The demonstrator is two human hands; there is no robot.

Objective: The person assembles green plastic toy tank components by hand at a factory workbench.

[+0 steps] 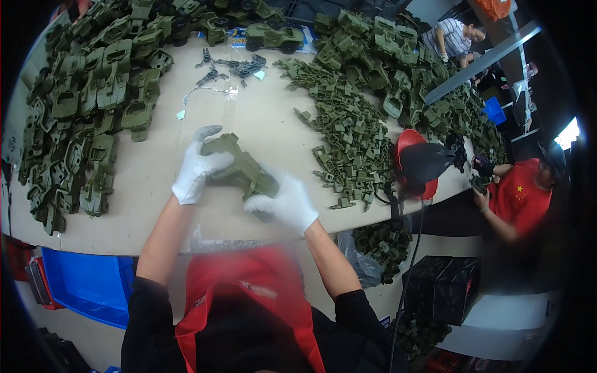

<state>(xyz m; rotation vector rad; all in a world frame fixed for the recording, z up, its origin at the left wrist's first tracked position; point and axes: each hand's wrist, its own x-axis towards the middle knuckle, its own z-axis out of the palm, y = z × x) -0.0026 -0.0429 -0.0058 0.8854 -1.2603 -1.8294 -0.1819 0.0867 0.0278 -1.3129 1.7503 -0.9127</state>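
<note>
Between my two white-gloved hands is an olive-green plastic toy vehicle body, held tilted above the table near its front edge. My left hand grips its far left end, thumb across the top. My right hand wraps round its near right end; the fingers underneath are partly hidden. Beyond my hands lie several dark grey toy guns or mounts with thin legs. An assembled green toy truck with black wheels stands at the far side.
Green body shells are heaped at left. Small green parts and more shells pile up at right. A red and black fan-like object stands at the table's right edge. A blue bin sits below left. Co-workers are at right.
</note>
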